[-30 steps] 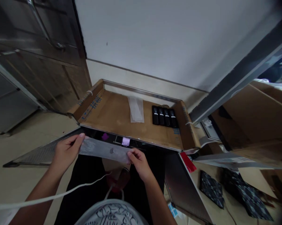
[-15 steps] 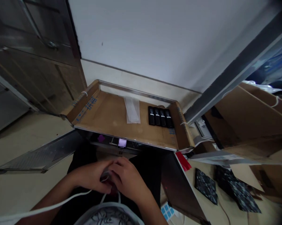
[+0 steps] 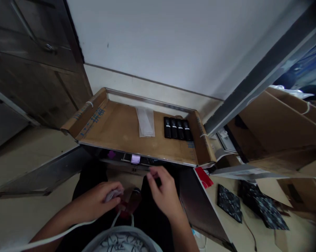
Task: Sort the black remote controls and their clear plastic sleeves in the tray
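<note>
Left hand: the left hand (image 3: pixel 98 201) is low in the view, over the lap, fingers curled around a crumpled pale plastic bag (image 3: pixel 113 193) that sticks out past the fingertips.
Right hand: the right hand (image 3: pixel 164 190) hangs just right of it, apart from the bag, fingers loosely bent and part spread, holding nothing that shows.
Between the hands: a dark reddish object (image 3: pixel 131 203) lies on the lap; it is too blurred to name.
Tray ahead: a shallow cardboard tray (image 3: pixel 116 133) lies flat just beyond the hands, with raised flaps at its left and right ends and a metal strip along its far edge.
In the tray: a flat clear bag (image 3: pixel 146 121) near the middle and a row of four black sticks (image 3: pixel 177 128) side by side toward the right end, the two well apart from the hands.
Open room: the left half of the tray floor is bare cardboard.
Under the near edge: a small lit screen (image 3: pixel 135 159) sits in a dark slot below the tray's front rim, just ahead of the right hand.
Right side: a dark panel with a red tag (image 3: pixel 203 176) stands close beside the right forearm; dark patterned packets (image 3: pixel 228 203) lie beyond it.
Left side: a white cable (image 3: pixel 55 234) runs along the left forearm.
</note>
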{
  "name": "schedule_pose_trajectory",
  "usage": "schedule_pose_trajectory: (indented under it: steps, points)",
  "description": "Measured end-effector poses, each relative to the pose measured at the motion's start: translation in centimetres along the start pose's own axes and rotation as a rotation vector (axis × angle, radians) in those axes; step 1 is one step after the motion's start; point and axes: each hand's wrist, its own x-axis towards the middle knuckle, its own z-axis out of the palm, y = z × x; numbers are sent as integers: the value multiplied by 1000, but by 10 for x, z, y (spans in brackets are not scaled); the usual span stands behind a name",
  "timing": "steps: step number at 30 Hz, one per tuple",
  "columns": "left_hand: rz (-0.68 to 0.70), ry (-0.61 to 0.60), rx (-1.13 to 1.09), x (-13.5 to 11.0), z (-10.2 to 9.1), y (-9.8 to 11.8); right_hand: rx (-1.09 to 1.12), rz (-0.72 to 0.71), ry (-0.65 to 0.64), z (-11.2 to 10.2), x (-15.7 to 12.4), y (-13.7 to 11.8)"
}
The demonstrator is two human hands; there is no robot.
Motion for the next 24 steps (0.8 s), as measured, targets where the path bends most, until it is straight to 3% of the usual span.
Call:
schedule_pose_trajectory:
  steps: [3, 5, 9, 13, 17, 24]
  points:
    - [-6, 71, 12, 5, -2, 3, -347, 68, 228, -9, 41, 34]
    - [-14, 105, -1, 8, -3, 7, -559, 145, 276, -13, 76, 52]
    - [29, 188, -89, 9, -3, 8, -822, 302, 267, -11, 144, 67]
    - [78, 262, -181, 4, 0, 0, -915, 517, 141, -4, 191, 69]
    - [115, 293, -197, -2, 0, -6, -916, 600, 46, -7, 214, 73]
    - [96, 377, -139, -3, -3, -2, -902, 624, -69, -17, 222, 72]
